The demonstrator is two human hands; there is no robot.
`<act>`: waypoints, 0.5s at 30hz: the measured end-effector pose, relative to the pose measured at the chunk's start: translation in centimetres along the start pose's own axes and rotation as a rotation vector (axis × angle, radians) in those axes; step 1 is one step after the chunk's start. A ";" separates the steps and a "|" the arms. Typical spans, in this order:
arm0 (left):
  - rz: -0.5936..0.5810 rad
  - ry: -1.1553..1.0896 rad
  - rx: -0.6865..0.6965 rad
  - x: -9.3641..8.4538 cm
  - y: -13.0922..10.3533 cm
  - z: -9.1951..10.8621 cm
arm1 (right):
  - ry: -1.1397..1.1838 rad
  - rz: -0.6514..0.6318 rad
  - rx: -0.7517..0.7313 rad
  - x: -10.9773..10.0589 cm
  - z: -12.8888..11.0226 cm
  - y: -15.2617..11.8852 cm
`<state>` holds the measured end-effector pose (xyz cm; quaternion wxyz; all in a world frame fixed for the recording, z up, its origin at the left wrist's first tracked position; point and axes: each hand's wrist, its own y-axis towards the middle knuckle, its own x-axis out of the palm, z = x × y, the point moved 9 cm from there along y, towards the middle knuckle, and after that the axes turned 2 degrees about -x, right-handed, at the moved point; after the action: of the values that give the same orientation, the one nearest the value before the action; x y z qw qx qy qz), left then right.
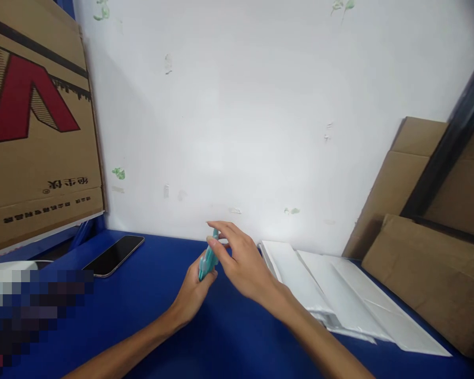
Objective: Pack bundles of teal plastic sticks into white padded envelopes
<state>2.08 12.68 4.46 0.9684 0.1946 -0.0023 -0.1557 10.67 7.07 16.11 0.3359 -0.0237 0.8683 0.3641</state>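
Note:
My left hand (194, 295) is closed around the lower part of a small, flat teal item (208, 261), held upright above the blue tabletop. The item looks layered and partly shiny, as if in clear film, but its kind cannot be made out. At its upper end, my right hand (240, 258) has the thumb and fingers pinched on the edge. Much of the item's face is turned away or hidden behind the fingers. To the right of my right hand lie several flat white packets (332, 295), overlapping one another.
A dark-screened phone (114, 256) rests at the table's back left. Beside it, a large printed cardboard box (43, 158) rises over the left side. Folded brown cardboard (426, 284) and a dark post (438, 158) stand at right. A white wall (237, 116) bounds the blue table (150, 295) behind.

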 end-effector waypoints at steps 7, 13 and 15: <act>0.059 0.142 -0.053 0.0 0.1 -1.4 | -0.043 0.035 0.040 0.3 1.7 -0.3; 0.080 0.178 -0.126 -0.2 -0.2 -2.9 | -0.187 0.033 0.022 0.3 1.2 -0.4; 0.094 0.186 -0.124 -0.2 -0.2 -2.5 | -0.165 0.001 0.009 0.4 0.8 -0.4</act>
<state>1.94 13.51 2.08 0.9809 0.1474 0.0879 -0.0912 10.94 7.38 15.17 0.4061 0.0084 0.8395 0.3610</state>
